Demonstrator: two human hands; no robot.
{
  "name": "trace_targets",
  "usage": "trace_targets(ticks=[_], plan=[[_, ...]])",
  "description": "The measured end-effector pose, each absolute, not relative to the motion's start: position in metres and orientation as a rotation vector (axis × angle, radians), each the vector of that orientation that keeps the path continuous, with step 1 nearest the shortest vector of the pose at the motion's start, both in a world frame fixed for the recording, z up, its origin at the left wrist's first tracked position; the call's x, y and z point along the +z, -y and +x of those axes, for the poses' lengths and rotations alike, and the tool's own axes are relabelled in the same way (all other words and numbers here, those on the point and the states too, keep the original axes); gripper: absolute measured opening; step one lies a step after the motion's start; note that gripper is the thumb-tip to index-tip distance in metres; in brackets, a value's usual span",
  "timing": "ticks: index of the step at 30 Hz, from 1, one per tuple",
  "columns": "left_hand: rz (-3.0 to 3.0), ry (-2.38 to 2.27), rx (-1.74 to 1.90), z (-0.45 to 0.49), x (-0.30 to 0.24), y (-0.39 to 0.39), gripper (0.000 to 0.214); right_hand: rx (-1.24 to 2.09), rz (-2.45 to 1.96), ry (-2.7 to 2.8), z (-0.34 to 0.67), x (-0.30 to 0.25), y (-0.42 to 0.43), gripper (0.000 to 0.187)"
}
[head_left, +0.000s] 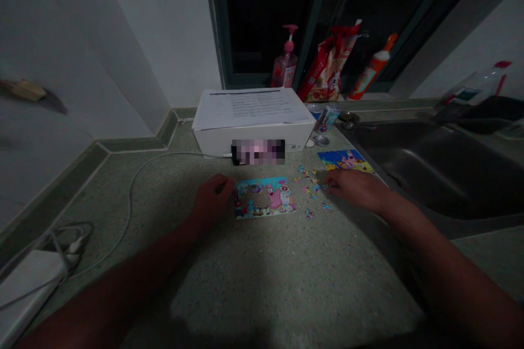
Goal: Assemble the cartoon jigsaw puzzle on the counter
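Our left hand curls beside colourful puzzle board; right hand over small loose pieces; both fingers' grip unclear. Sweep risks pieces entering steel sink.

A pixelated patch hid part of the front of the white box, and the print on the sheet atop it was too small to read. The loose puzzle pieces were too tiny to tell apart, and whether the right hand pinched one could not be told.
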State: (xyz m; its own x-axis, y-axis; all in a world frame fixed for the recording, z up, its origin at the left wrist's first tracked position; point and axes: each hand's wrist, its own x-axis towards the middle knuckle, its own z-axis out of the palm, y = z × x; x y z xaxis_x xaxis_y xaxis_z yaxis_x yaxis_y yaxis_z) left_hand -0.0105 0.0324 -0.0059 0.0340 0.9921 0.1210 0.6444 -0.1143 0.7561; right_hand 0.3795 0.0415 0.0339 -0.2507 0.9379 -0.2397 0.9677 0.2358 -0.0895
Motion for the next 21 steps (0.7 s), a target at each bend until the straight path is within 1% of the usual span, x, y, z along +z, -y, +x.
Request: trace_targets(ticks=[9,14,21], plan=[[1.809,-1.661,0.898,-0.011,-0.005,-0.033,0.039,-0.314,1.811,-2.341,0.378,0.035,-0.042,0.021],[1.82,-1.652,0.914,-0.011,-0.004,-0.032,0.038,-0.346,1.83,-2.437,0.372,0.043,-0.035,0.022],[1.808,-1.684,0.874,-0.012,-0.006,-0.034,0.04,-0.621,1.553,-2.567,0.343,0.057,-0.016,0.025]])
